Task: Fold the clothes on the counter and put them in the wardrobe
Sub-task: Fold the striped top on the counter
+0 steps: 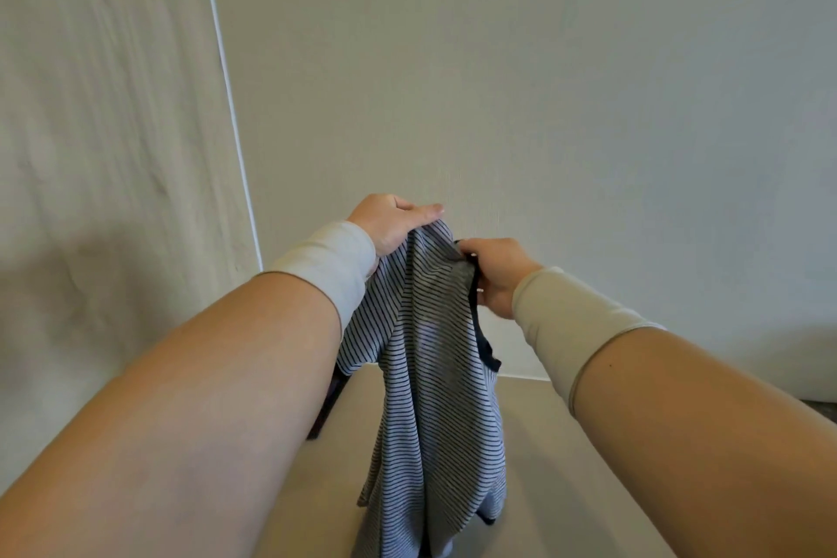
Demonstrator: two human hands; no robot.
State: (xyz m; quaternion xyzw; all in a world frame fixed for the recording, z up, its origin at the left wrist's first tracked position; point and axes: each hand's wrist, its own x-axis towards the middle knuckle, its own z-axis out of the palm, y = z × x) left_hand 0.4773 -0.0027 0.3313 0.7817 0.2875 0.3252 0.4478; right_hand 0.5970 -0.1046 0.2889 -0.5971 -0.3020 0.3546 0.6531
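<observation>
- both forearms reach out over the counter (566,444), and between them hangs the striped shirt (425,376), lifted clear above the counter with its lower hem out of view at the bottom edge.
- left hand (392,224) grips a bunched top corner of the shirt; right hand (496,274) pinches the dark neckline trim just beside it.
- with both grips so close together, the cloth hangs twisted; laid on the counter like this it would likely crease or fold crooked.
- a thin pinch on the trim could slip, dropping that side.
- something dark (326,403) lies on the counter behind the left arm; the hanging hem might drag it.
</observation>
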